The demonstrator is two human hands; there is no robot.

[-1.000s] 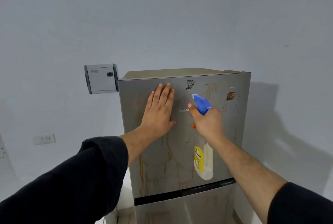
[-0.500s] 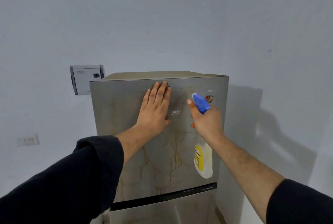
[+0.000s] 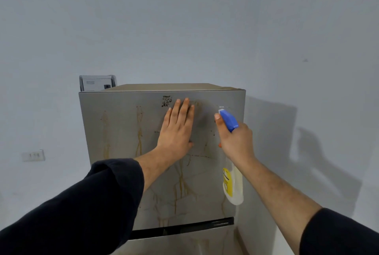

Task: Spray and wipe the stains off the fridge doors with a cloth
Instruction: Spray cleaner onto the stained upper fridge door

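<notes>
As my head looks forward and down, left hand (image 3: 176, 131): flat on the upper fridge door, fingers straight and close together, tips up, holding nothing.
right hand (image 3: 235, 142): fingers curled tight round the spray bottle neck, one fingertip beside the nozzle.
spray bottle (image 3: 233, 189): long axis near upright; body hangs below my right fist, blue head above it, nozzle aimed up-left at the door; pale translucent body, yellow label.
upper fridge door (image 3: 123, 172): grey metal under my left palm.
brown streaks (image 3: 139, 142): run down left of and below my left fingers.
dark mark (image 3: 167, 101): just left of my left fingertips.
</notes>
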